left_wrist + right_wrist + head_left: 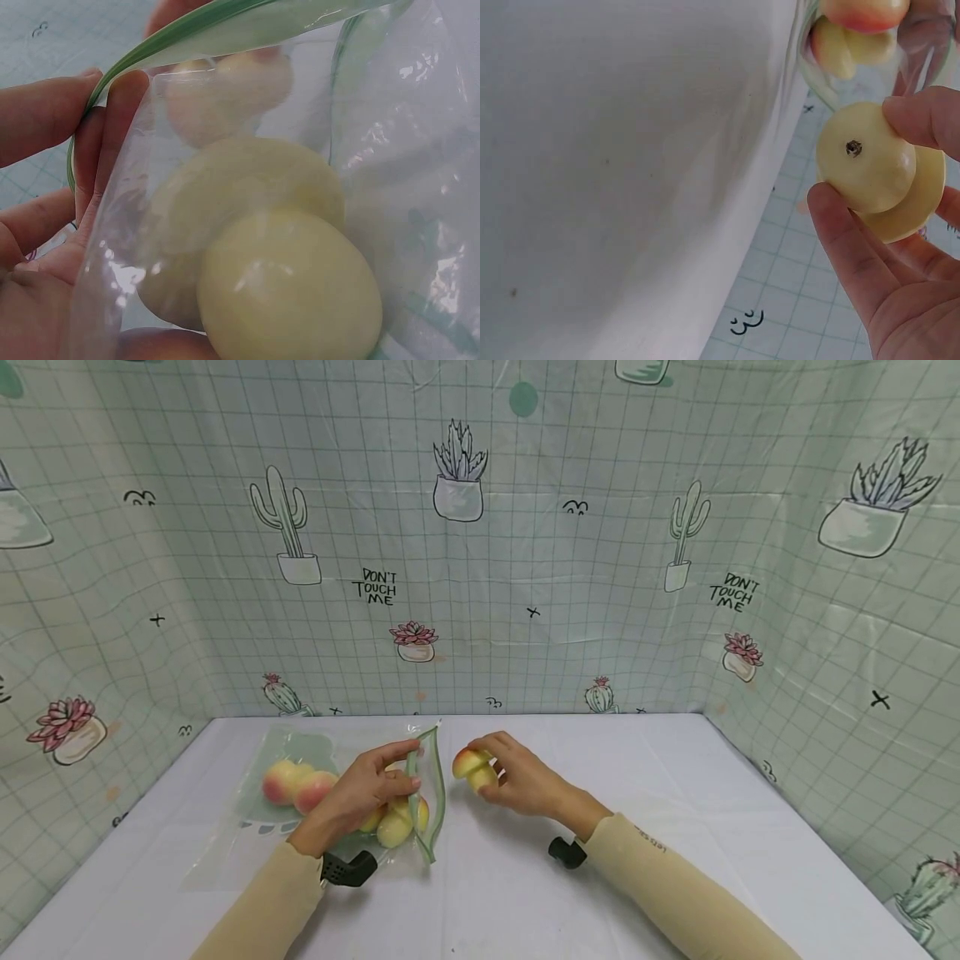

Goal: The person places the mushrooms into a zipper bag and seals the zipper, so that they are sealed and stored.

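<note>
My right hand point(528, 777) holds a toy mushroom point(467, 763) with a pale yellow stem and a red-and-yellow cap, just right of the bag's mouth. In the right wrist view, thumb and fingers grip the mushroom point(866, 157), its stem end with a small dark mark facing the camera. A clear zip bag point(255, 852) with a green-edged mouth lies on the left. My left hand point(367, 793) pinches its green rim point(142, 56) between thumb and fingers, and the mouth gapes. Inside are several yellow and red mushrooms point(393, 828), partly hidden by the left hand.
The white table point(600, 893) stretches to both sides and in front. A patterned curtain point(525, 568) with cactus drawings rises behind it and at both sides. Black wrist devices point(348, 868) sit under both forearms.
</note>
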Motion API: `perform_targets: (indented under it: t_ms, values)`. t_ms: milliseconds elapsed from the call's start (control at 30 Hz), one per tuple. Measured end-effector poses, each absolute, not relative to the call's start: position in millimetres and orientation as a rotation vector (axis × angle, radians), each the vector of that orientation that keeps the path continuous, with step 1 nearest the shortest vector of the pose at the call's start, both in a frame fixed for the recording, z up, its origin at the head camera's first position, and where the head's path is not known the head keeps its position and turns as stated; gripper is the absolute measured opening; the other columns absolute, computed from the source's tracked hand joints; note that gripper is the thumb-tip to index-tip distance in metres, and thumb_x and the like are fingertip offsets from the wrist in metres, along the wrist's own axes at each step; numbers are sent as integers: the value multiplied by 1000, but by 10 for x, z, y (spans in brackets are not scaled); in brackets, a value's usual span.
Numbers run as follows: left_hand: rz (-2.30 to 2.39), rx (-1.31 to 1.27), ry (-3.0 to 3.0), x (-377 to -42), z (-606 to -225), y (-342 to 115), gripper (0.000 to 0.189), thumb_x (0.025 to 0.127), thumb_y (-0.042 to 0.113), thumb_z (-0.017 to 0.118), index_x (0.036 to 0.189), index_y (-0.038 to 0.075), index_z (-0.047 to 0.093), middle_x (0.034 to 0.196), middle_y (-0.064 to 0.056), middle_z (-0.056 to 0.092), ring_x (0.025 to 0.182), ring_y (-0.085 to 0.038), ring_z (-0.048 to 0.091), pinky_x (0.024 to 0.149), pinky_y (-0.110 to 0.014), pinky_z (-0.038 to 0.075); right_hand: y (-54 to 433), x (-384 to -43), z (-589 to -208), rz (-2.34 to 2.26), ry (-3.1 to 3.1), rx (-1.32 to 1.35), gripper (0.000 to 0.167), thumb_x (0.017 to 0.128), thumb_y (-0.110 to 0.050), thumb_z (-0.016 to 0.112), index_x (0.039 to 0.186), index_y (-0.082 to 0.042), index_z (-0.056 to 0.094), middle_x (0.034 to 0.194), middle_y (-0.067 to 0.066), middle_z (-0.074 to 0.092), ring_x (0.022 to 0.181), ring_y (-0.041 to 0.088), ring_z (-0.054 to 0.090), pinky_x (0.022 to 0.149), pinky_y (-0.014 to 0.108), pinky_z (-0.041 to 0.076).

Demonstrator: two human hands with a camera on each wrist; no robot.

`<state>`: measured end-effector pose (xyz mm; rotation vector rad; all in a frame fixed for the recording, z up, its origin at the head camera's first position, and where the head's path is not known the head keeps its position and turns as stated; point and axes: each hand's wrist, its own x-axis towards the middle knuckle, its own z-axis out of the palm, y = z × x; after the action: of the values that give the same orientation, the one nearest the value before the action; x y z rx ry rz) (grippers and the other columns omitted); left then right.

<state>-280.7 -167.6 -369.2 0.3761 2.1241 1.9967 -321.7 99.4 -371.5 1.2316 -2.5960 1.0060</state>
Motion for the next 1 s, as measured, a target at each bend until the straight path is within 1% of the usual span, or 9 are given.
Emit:
perform_targets:
  t_ms: [233,467,633,767,1000]
  values:
    - [1993,386,2127,-2805,-3694,-1676,71,87,3,67,149,7,33,150,-14,28,75,-15,59,70,-27,51,972,-3202,-3730,1000,-2595,1249,56,82,-7,73,132,-10,50,126,6,48,86,15,58,71,26,53]
    - [2003,386,2118,-2798,-3689,-1676,71,86,3,67,149,7,33,151,-14,28,75,-14,59,70,-26,51,959,-3197,-3746,982,-2618,1253,56,82,-9,72,134,-14,49,129,4,47,86,13,58,72,24,52]
    - [2005,400,2116,-2795,-3690,-1682,71,87,2,67,148,5,33,150,-16,27,74,-12,58,68,-24,50,946,-3194,-3755,977,-2621,1276,56,83,-11,71,134,-16,49,130,2,47,88,13,57,72,24,52]
    - [2001,419,2114,-2793,-3695,-1685,70,87,1,66,148,3,32,151,-18,26,73,-12,58,68,-23,50,933,-3172,-3747,987,-2630,1292,56,83,-10,71,134,-16,48,130,1,46,89,14,58,74,27,53]
    - [2022,432,2090,-2804,-3707,-1678,71,87,1,66,148,3,32,150,-18,27,73,-11,58,67,-24,49,912,-3149,-3743,1012,-2634,1314,57,83,-10,71,135,-16,48,132,1,45,91,17,58,75,30,53]
